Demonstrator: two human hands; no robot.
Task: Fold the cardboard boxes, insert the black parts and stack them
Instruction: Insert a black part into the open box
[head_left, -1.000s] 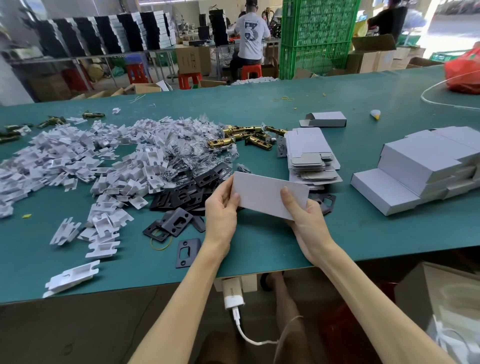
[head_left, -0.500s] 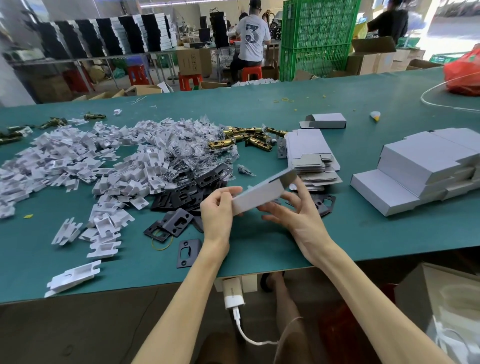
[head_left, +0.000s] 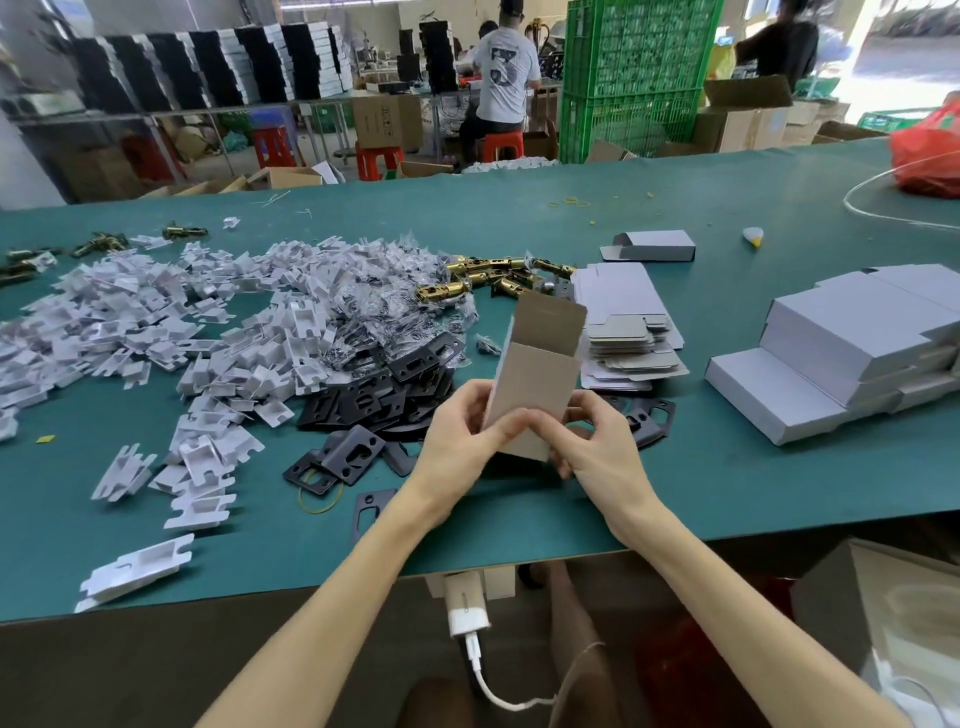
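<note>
A small cardboard box (head_left: 540, 374) stands upright above the green table (head_left: 675, 499), its top flap raised and its brown inside showing. My left hand (head_left: 462, 441) grips its lower left side. My right hand (head_left: 597, 441) grips its lower right, and both thumbs press on the bottom end. Black metal plates (head_left: 384, 400) lie in a heap just left of my hands, with a few more behind my right hand. Flat unfolded boxes (head_left: 623, 332) are stacked behind the held box. Closed white boxes (head_left: 841, 353) sit stacked at the right.
White plastic inserts (head_left: 156, 332) and bagged screws (head_left: 374, 306) spread over the left half of the table. Brass latches (head_left: 488, 280) lie behind them. One closed box (head_left: 654, 245) sits farther back. A red bag (head_left: 930, 150) is at the far right. People work in the background.
The flat box blank has been popped open into a tube and turned upright, open flap on top. Both hands shifted down to its lower end.
</note>
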